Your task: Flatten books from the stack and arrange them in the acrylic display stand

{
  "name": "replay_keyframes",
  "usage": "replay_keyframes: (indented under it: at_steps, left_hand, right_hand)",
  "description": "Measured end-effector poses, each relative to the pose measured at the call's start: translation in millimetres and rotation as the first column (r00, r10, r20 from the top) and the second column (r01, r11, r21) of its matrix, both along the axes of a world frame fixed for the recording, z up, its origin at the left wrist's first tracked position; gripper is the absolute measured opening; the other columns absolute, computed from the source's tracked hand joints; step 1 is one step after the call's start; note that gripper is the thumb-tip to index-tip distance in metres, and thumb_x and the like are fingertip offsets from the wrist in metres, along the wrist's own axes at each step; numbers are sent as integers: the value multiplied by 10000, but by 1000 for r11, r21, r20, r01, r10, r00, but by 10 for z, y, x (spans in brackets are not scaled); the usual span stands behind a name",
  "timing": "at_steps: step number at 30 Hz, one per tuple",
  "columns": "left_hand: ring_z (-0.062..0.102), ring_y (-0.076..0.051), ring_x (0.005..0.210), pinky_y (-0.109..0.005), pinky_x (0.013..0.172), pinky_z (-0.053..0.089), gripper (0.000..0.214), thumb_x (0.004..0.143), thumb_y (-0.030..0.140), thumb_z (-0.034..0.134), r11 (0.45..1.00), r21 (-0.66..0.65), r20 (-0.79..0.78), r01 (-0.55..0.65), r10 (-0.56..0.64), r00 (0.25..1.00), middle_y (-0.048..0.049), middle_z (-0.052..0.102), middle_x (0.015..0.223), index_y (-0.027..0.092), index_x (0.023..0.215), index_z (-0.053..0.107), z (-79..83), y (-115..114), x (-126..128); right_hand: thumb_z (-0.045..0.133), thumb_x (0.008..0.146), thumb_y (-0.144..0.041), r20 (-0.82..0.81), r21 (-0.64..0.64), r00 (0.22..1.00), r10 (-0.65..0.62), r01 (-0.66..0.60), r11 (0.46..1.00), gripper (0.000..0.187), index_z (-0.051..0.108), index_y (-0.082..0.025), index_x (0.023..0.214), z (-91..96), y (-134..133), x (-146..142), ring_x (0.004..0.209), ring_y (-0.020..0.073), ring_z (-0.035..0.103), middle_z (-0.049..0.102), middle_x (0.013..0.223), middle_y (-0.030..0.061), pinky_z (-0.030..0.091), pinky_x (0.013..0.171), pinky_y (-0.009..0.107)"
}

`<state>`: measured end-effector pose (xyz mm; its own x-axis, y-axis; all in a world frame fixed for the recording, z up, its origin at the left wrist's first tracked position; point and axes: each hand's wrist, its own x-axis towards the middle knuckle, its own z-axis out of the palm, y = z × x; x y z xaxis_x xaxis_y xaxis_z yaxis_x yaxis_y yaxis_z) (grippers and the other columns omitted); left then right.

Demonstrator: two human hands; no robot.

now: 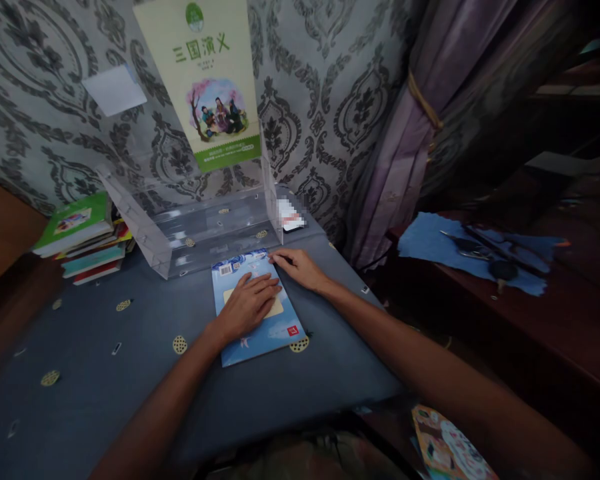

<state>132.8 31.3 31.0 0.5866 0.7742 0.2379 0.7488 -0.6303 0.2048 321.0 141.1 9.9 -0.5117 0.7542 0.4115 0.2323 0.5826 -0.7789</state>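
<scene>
A blue book lies flat on the grey table, just in front of a clear acrylic stand. My left hand rests palm down on the book's cover, fingers stretched out and together. My right hand touches the book's far right corner, fingers curled at its edge. A green book with a picture of people under a tree stands upright in the acrylic stand, leaning on the patterned wall.
A stack of books sits at the table's far left. Small round gold stickers dot the tabletop. To the right hang purple curtains, with a dark wooden surface holding a blue cloth and scissors. Another picture book lies low right.
</scene>
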Motion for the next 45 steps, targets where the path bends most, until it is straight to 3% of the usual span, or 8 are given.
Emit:
replay_keyframes:
  at_steps: [4,11,15,22,36,40,45]
  left_hand:
    - [490,-204,1377,-529,1159,338,351,1035,251,365,1000,14,-8,1,-1,1000,-65,621,1394,247,1301,593,1,-3,2]
    - [490,-217,1376,-541,1160,334,364,1023,240,389,1000,26,-29,12,-11,1000,-86,631,1375,242,1328,587,-11,6,-3]
    - [499,-219,1369,-530,1148,355,383,1021,236,379,999,40,-23,22,-21,1000,-90,641,1362,243,1347,579,-11,-1,-4]
    - [524,-202,1344,-485,1142,366,357,1014,255,397,992,43,10,115,-116,993,-78,645,1363,232,1286,627,27,-28,-7]
    - [532,-222,1331,-477,1134,380,340,1009,240,415,997,10,-39,71,-70,997,-100,658,1329,198,1276,622,46,-56,79]
    - [464,-244,1397,-494,1182,323,464,1014,451,430,997,-74,-65,36,-41,997,-127,594,1412,168,1361,550,115,-132,106]
    - [253,-337,1508,-570,1233,154,1028,791,853,426,982,-174,-161,72,-100,982,-207,342,1591,114,1503,365,152,-264,97]
  right_hand:
    - [565,913,-201,33,19,999,6,-6,1000,240,744,-196,1073,-43,-15,-3,967,205,713,774,1051,63,557,881,359]
    - [571,881,-99,132,195,991,22,-48,980,291,761,-217,1067,-121,-113,15,1121,241,675,756,1125,92,515,1012,440]
    - [545,927,-159,147,185,989,33,-60,981,282,754,-203,1112,-98,-167,47,1174,262,660,738,1186,118,504,1035,473]
    - [598,925,-239,172,180,984,49,-81,980,240,763,-236,1098,-71,-188,161,1172,258,665,737,1204,88,520,1024,458]
    - [610,900,-200,200,173,978,58,-94,981,267,755,-237,1120,-77,-181,168,1181,262,659,735,1211,85,516,1021,458]
    - [616,900,-211,200,166,978,58,-92,982,266,753,-226,1127,-73,-179,171,1187,259,656,734,1213,88,503,1041,453]
    - [606,906,-221,204,156,978,47,-80,985,270,751,-209,1134,-59,-193,178,1202,268,646,725,1229,102,507,1036,462]
